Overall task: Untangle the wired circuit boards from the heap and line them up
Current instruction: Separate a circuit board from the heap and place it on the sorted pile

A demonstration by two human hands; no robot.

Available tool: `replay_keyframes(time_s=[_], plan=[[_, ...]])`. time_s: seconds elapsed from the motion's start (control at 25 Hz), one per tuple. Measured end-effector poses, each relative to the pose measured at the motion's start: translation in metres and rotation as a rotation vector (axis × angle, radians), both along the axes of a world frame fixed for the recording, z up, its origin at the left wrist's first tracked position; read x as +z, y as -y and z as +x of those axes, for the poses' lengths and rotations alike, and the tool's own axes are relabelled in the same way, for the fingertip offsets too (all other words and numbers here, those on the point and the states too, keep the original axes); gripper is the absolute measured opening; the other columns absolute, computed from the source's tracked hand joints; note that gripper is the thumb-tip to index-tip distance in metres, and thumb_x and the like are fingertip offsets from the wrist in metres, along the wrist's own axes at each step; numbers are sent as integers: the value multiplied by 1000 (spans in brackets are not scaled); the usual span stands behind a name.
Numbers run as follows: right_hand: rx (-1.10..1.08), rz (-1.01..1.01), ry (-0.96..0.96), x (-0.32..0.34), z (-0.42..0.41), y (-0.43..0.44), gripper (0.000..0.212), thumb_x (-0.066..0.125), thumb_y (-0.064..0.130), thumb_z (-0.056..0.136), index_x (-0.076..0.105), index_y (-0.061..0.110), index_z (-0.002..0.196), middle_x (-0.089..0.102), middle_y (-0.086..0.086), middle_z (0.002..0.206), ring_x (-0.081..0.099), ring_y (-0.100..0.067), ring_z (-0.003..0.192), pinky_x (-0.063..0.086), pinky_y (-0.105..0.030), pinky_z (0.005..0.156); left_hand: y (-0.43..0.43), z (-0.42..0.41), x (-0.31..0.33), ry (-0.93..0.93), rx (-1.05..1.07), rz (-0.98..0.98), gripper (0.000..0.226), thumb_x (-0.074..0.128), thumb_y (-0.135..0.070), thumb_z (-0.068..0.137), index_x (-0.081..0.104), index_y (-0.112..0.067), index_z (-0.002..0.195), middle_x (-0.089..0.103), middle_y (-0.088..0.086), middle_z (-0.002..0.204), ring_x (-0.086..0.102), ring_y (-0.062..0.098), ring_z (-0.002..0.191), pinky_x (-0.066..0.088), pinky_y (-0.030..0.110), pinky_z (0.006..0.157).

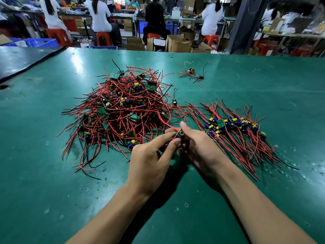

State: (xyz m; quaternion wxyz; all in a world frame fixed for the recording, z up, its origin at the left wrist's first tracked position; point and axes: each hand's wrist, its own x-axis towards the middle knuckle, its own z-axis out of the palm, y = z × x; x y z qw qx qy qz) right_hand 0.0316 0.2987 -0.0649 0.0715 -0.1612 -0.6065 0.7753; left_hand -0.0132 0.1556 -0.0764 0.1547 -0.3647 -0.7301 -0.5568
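One tangled heap (123, 110) on the left, boards too many to count; one lined-up row (233, 125) on the right, likewise. Two boards in the far cluster (192, 73), one lone board (174, 102) between heap and row, one held board (179, 133). Two hands: left hand (151, 159), right hand (198, 147).

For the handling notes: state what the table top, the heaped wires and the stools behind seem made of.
Table top: green mat, likely rubber or vinyl, semi-gloss; it reflects lights and shows scuffs. Heaped wires: smooth red and black insulation, probably plastic; they curl loosely. Stools: glossy red, seemingly moulded plastic.
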Motion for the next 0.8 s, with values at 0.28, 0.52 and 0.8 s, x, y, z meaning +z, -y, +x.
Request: replay_keyframes(time_s=[0.28, 0.52, 0.8], plan=[[-14, -249, -173, 18, 11, -6, 19, 73, 23, 75, 71, 12, 90, 67, 2, 75, 61, -8, 63, 49, -19, 57, 2, 4, 14, 362, -188, -31, 37, 69, -44, 83, 73, -10, 70, 36, 1, 42, 28, 9, 41, 21, 25, 41], [127, -358, -161, 26, 16, -4, 6, 77, 20, 74, 71, 18, 74, 65, 1, 67, 63, -12, 56, 53, -28, 57, 10, -6, 29, 1161, -755, 12, 31, 72, -45, 78, 75, -14, 73, 32, -6, 34, 23, 4, 25, 17, 12, 32], [125, -363, 40, 22, 12, -2, 23, 75, 34, 72, 65, 14, 74, 60, -1, 62, 50, -11, 51, 39, -16, 45, 21, -21, 29, 1416, -1063, 41, 42, 66, -46, 87, 65, -3, 88, 48, -3, 43, 37, 4, 22, 33, 14, 30]])
